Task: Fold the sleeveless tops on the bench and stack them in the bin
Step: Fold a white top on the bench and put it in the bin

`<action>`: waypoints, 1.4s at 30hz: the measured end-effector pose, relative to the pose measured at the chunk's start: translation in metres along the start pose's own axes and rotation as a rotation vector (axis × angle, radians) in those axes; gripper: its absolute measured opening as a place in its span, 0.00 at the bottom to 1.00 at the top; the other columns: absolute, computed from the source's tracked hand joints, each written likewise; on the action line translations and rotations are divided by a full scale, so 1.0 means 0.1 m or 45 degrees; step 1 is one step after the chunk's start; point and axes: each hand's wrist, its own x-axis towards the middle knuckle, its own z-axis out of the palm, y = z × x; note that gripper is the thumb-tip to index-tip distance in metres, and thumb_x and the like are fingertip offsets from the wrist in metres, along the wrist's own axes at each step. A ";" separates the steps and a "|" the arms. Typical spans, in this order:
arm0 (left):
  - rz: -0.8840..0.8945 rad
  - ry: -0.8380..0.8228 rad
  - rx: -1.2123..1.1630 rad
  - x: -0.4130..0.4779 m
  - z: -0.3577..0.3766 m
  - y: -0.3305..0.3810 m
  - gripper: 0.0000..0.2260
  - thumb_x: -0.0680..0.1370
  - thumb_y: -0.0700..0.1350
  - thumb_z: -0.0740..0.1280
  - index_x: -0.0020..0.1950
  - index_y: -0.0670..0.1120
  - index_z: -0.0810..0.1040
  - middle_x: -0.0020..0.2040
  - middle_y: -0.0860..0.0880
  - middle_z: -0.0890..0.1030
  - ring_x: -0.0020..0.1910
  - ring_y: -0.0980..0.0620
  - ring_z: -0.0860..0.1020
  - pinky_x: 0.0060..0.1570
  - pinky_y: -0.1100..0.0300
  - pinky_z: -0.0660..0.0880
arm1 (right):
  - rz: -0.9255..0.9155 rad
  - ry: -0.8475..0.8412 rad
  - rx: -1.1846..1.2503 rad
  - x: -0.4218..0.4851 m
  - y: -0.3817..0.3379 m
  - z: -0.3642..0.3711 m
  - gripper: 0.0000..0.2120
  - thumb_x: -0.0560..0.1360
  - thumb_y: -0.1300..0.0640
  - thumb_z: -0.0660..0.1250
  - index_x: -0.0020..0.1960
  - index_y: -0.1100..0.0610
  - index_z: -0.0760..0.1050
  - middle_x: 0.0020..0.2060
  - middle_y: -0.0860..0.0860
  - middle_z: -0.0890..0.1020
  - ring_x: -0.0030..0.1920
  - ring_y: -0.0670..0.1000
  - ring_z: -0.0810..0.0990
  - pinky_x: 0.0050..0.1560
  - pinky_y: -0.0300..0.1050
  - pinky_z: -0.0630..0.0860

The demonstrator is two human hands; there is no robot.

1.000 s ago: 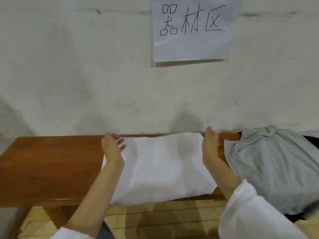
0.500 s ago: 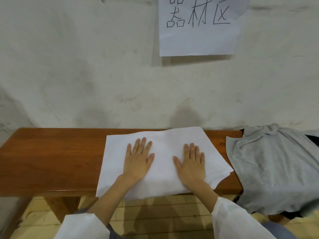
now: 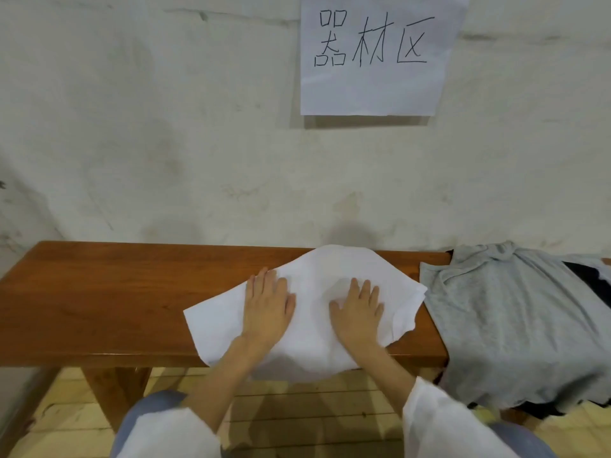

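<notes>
A: On the bench, both palms are flat: left hand and right hand, fingers straight, pressing the white top and gripping nothing.

B: The top lies mid-bench, long axis running along the bench, one corner pointing near-left, near edge drooping over the front. A grey top lies just beside it, right.
</notes>
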 end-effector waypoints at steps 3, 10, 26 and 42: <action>0.215 -0.175 -0.005 0.15 0.05 -0.03 0.32 0.76 0.58 0.39 0.71 0.47 0.69 0.75 0.46 0.64 0.76 0.46 0.58 0.74 0.46 0.47 | 0.187 0.090 0.043 -0.19 -0.06 0.24 0.33 0.81 0.41 0.46 0.77 0.58 0.39 0.77 0.58 0.43 0.77 0.60 0.41 0.74 0.54 0.38; -0.260 -0.118 -0.047 -0.11 0.16 0.17 0.37 0.72 0.60 0.28 0.79 0.50 0.49 0.79 0.46 0.48 0.78 0.47 0.45 0.71 0.48 0.32 | -0.216 0.063 -0.233 0.16 0.13 0.27 0.40 0.74 0.33 0.33 0.77 0.57 0.36 0.77 0.56 0.38 0.76 0.56 0.37 0.72 0.50 0.31; 0.562 -0.269 0.071 0.36 0.04 -0.03 0.42 0.71 0.65 0.22 0.78 0.48 0.49 0.79 0.49 0.47 0.77 0.51 0.42 0.72 0.56 0.34 | -0.589 -0.098 -0.255 0.40 0.59 -0.03 0.43 0.69 0.33 0.25 0.77 0.56 0.37 0.77 0.52 0.40 0.76 0.49 0.36 0.72 0.43 0.33; 0.478 -0.367 0.002 -0.54 0.05 -0.07 0.40 0.76 0.70 0.48 0.72 0.49 0.29 0.74 0.54 0.30 0.74 0.54 0.31 0.72 0.54 0.30 | -0.815 -0.187 -0.460 -0.15 0.85 0.01 0.42 0.71 0.24 0.44 0.74 0.41 0.29 0.73 0.46 0.28 0.73 0.50 0.28 0.73 0.49 0.32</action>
